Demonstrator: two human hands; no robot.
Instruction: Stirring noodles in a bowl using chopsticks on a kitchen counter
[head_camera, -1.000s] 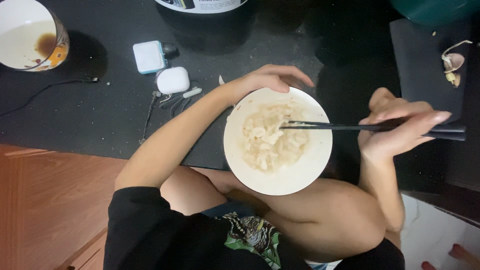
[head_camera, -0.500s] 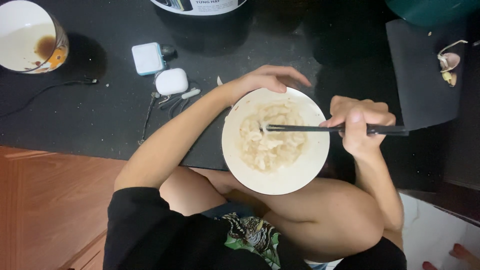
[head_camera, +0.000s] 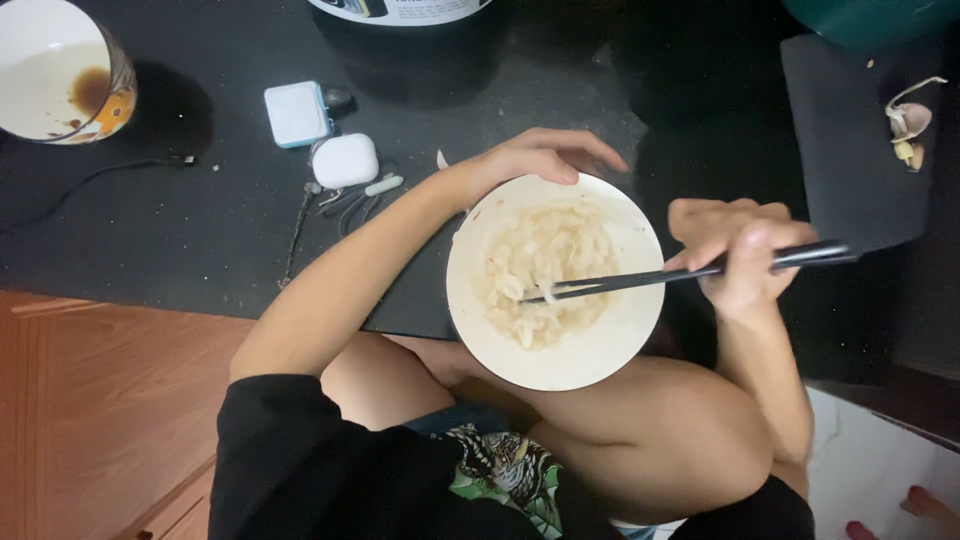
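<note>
Left of the right hand (head_camera: 735, 250), chopsticks (head_camera: 640, 279) reach noodles (head_camera: 540, 270)

stained bowl (head_camera: 60, 70): cut off by the left and top edges
round pot (head_camera: 405, 10): only its lower rim shows
chopsticks (head_camera: 690, 272): middle hidden inside the right hand (head_camera: 735, 250)

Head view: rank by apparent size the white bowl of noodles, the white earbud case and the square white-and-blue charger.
1. White bowl of noodles, clearly largest.
2. Earbud case and charger look about alike; no ranking between them.
</note>
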